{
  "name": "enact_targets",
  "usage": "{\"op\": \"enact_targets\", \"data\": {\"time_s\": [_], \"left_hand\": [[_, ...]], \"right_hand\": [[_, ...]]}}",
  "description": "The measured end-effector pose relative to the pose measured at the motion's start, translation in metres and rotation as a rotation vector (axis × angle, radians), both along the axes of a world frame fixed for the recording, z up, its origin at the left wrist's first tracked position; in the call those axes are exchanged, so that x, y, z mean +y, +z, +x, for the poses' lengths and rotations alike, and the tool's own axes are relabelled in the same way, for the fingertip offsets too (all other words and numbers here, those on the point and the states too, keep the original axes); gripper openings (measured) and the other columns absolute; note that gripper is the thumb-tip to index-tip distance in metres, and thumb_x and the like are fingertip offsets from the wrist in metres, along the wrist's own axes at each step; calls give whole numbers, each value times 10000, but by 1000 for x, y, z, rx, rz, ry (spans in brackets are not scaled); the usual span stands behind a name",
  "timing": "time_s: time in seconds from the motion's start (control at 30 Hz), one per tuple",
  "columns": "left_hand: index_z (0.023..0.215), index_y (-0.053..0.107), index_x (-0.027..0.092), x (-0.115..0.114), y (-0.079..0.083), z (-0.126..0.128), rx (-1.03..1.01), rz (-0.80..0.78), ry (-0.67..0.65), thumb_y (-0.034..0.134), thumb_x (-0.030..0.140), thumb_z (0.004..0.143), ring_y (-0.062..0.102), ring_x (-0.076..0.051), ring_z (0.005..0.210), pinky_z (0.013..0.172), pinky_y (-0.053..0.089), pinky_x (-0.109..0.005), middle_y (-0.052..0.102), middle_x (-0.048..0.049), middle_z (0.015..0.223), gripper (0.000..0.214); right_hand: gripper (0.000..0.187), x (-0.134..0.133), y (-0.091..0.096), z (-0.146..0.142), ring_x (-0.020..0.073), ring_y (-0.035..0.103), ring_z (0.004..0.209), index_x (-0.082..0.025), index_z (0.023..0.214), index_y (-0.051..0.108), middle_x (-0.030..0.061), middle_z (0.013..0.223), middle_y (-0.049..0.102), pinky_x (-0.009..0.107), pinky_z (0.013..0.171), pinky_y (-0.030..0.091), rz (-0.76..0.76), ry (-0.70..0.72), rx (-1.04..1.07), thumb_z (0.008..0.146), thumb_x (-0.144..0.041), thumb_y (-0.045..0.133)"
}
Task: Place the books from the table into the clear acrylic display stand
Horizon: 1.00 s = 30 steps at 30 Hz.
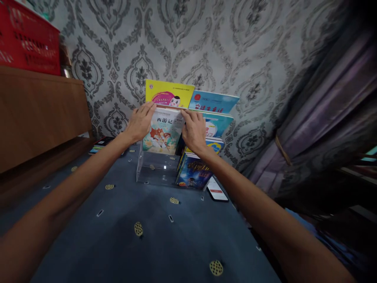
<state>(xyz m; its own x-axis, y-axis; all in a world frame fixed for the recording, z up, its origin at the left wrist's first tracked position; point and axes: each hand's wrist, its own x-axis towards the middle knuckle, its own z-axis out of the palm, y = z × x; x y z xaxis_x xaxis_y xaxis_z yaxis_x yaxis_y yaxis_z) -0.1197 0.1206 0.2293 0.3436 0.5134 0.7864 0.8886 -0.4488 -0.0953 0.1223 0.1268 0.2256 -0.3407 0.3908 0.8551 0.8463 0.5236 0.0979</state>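
Observation:
A picture book (161,137) with a pale cover and a red-caped figure stands upright in a clear acrylic book rack (159,173). My left hand (141,122) grips its upper left corner, fingers over the top edge. At the upper right corner my right hand (194,131) is closed on the same book. Behind it rise a yellow book (167,89) and a blue book (216,101). On the rack's right side, a teal book (220,121) and a dark blue book (194,173) stand in tiers, partly hidden by my right hand and wrist.
A phone (217,190) with a lit screen lies right of the rack on the dark patterned tablecloth (156,243). More books (101,144) lie at the left, near a wooden cabinet (44,114) bearing a red basket (29,43). Patterned wall behind; curtain (291,118) at right.

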Motion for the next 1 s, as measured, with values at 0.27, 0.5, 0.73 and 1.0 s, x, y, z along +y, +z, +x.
{"op": "enact_targets", "data": {"time_s": [0.27, 0.5, 0.73, 1.0], "left_hand": [[1474, 434, 125, 2, -4, 3, -102, 48, 17, 433, 68, 836, 366, -348, 1399, 1165, 309, -548, 439, -182, 1478, 641], [1503, 396, 96, -6, -3, -1, -67, 24, 19, 422, 57, 838, 373, -359, 1372, 1150, 326, -545, 453, -209, 1441, 667], [1507, 339, 117, -6, -18, -16, -142, 102, -22, 438, 81, 841, 395, -312, 1385, 1184, 322, -500, 436, -189, 1471, 674], [1406, 412, 104, -6, -75, -17, -481, -158, 43, 449, 150, 869, 624, -286, 1091, 1007, 495, -480, 626, -165, 1192, 539]], "right_hand": [[594, -3, -3, 0, 341, 472, 1309, -179, 1432, 509, 141, 1423, 586, 561, 1080, 365, 30, 26, -7, 847, -85, 470], [616, -6, -10, 3, 313, 409, 1410, -180, 1470, 458, 135, 1512, 505, 549, 1139, 338, 27, 28, 27, 862, -87, 424], [453, -19, -34, 10, 336, 493, 1270, -143, 1277, 622, 180, 1380, 578, 539, 1082, 407, -16, 89, 40, 866, -91, 439], [416, -18, -62, 1, 333, 534, 1238, -131, 1232, 660, 189, 1352, 608, 532, 1073, 455, -129, 188, -6, 892, -115, 420]]}}
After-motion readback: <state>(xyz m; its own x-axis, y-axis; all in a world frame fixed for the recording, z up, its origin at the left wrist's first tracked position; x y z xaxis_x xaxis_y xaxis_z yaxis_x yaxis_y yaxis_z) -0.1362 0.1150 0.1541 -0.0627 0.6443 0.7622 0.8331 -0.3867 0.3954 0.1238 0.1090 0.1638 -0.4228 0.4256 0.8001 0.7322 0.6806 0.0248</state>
